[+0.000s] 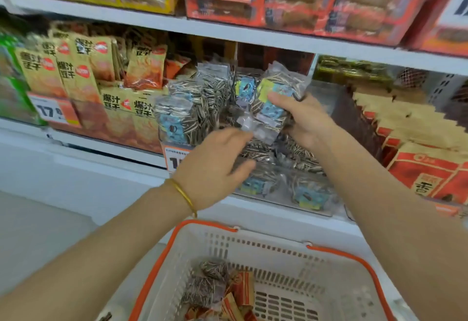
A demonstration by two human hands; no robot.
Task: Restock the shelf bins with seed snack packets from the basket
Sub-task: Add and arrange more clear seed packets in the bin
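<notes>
Seed packets [192, 108] stand and lie in the clear bin [286, 205] on the far shelf. The right hand [304, 120] grips a held packet [269, 115] above it, thumb and fingers curled round its middle. The left hand [215, 168] reaches in just left, fingers loosely spread, index tip touching that packet's clear end; nearer, the basket [336, 252] holds a last seed packet [207, 285] beside red-striped packets [240, 293].

Your white shelf [255, 208] carries a clear bin [291, 205] heaped with striped seed packets [192, 108]. Just left of that bin you have yellow packets [76, 72] standing upright. Just right of it sit rows of red-and-tan packets [417, 148].
</notes>
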